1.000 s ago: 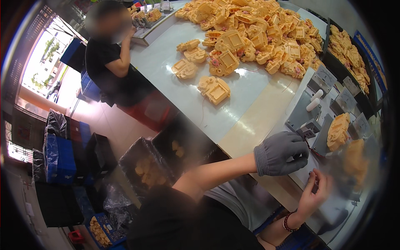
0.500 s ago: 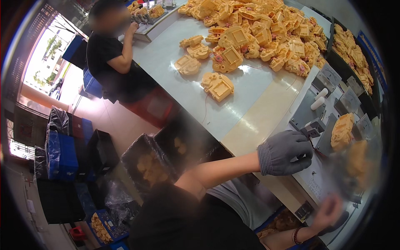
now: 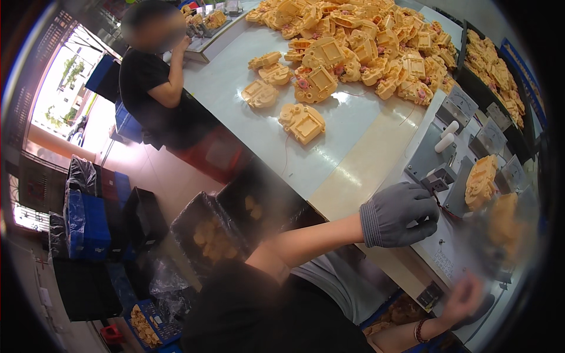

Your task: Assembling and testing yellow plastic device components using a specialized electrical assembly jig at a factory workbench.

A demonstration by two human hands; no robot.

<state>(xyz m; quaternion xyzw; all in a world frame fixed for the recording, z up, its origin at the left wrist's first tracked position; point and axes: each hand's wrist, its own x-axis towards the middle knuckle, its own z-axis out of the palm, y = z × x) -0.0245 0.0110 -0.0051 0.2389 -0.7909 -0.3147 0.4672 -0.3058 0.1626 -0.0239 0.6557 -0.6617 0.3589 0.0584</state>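
Left hand (image 3: 400, 213): in a grey knit glove, stretched out over the grey test unit (image 3: 438, 153), fingers curled in loosely around a small dark clip (image 3: 436, 181) with red and black leads running off it; the fingertips seem to touch the clip, though how firm the hold is I cannot tell
Right hand (image 3: 465, 297): bare, low at the near edge of the unit, blurred; fingers partly bent, and I cannot tell whether they have hold of anything
Yellow housing (image 3: 481, 182): one moulded plastic part standing on the unit, just to the right of the gloved hand and apart from it
Second yellow piece (image 3: 507, 219): nearer and to the right, too blurred to make out
Test unit details: two white knobs (image 3: 445, 136) and several square dial gauges (image 3: 459, 105) on its face
Table (image 3: 247, 112): pale top, with a big heap of yellow housings (image 3: 365, 44) at the far end and a few strays nearer, one lying alone (image 3: 302, 122)
Black tray (image 3: 497, 70): at the right, full of the same parts
Other person (image 3: 156, 88): in a black top, at the far left side of the table
Floor: dark bins with yellow parts (image 3: 215, 235) and blue crates (image 3: 88, 217)
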